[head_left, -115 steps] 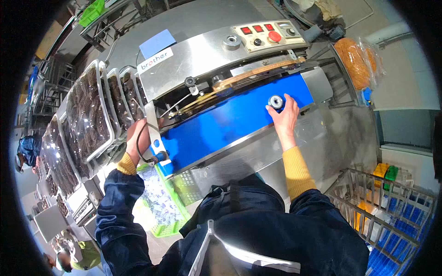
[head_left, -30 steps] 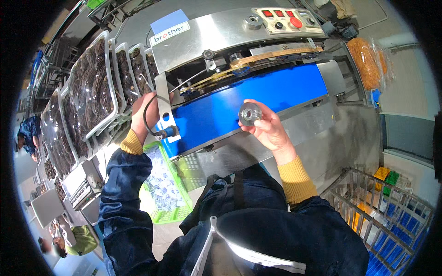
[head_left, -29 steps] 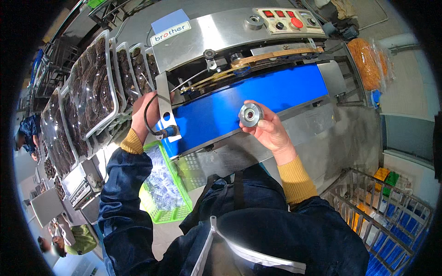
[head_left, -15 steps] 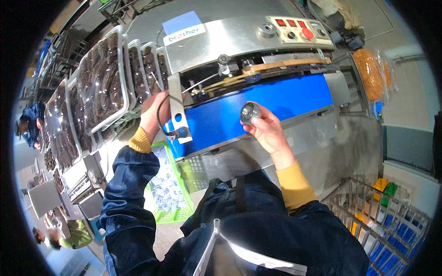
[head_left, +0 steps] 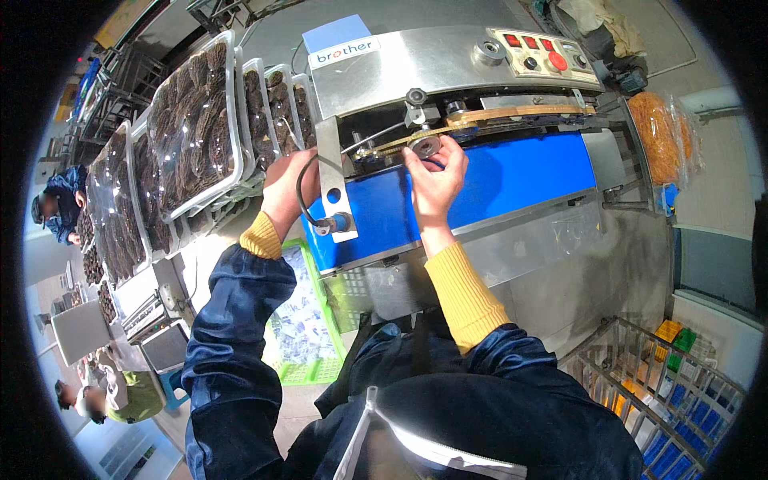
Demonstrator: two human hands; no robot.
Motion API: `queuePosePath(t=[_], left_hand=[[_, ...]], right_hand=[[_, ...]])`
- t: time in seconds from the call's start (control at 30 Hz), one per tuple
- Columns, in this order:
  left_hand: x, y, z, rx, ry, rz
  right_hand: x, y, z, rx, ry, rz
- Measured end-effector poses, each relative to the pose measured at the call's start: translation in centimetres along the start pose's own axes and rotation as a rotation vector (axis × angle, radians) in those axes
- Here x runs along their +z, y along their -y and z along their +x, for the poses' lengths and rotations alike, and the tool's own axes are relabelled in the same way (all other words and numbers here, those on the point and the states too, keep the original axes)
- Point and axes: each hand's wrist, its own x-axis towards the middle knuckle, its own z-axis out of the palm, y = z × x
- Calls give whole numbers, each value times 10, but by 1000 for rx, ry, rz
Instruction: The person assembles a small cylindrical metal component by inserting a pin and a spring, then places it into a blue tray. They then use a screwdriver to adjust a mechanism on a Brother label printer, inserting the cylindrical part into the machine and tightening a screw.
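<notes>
A belt sealing machine (head_left: 400, 68) with a steel housing and a blue conveyor belt (head_left: 512, 172) stands in front of me. My right hand (head_left: 438, 180) reaches over the belt, thumb and fingers closed round a small round metal wheel (head_left: 425, 146). That wheel is up against the sealing band and below a black knob (head_left: 415, 98); whether it sits on a shaft is hidden. My left hand (head_left: 288, 192) is at the machine's left end, behind an upright metal bracket (head_left: 330, 168) with a black cable. The bracket hides its fingertips.
Clear trays of dark, wrinkled pieces (head_left: 196, 120) are stacked at left. A green basket of small packets (head_left: 308, 320) stands below the belt. An orange bagged bundle (head_left: 656, 136) lies far right, above a metal rack cart (head_left: 640, 376). People work at far left.
My right hand has carried the metal wheel up and left, from above the belt to the sealing band. My left hand stays by the bracket. The whole view has shifted slightly.
</notes>
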Motion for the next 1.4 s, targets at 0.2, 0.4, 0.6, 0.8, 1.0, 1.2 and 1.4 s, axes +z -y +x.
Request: queuePosePath(t=[0.2,0.4,0.6,0.8,1.0,1.2,1.4], left_hand=[[0,2,1,-2,4,-17],[4,7,3,-19,14,31],[4,10,4,47,-1,33],[6,10,3,36,4,24],[15,22,5,81,-22,76],[21,31,5,68,-38,84],[20,26,4,57,-39,87]], right_hand=[[5,1,1,-75,-68,-121],[0,7,3,-198,-88,-325],[3,9,2,-320,-76,-433],[8,13,-1,-188,-50,-415],[8,14,1,-255,-53,-482],[7,16,2,-225,-38,-528],[8,15,3,-264,-41,-525]])
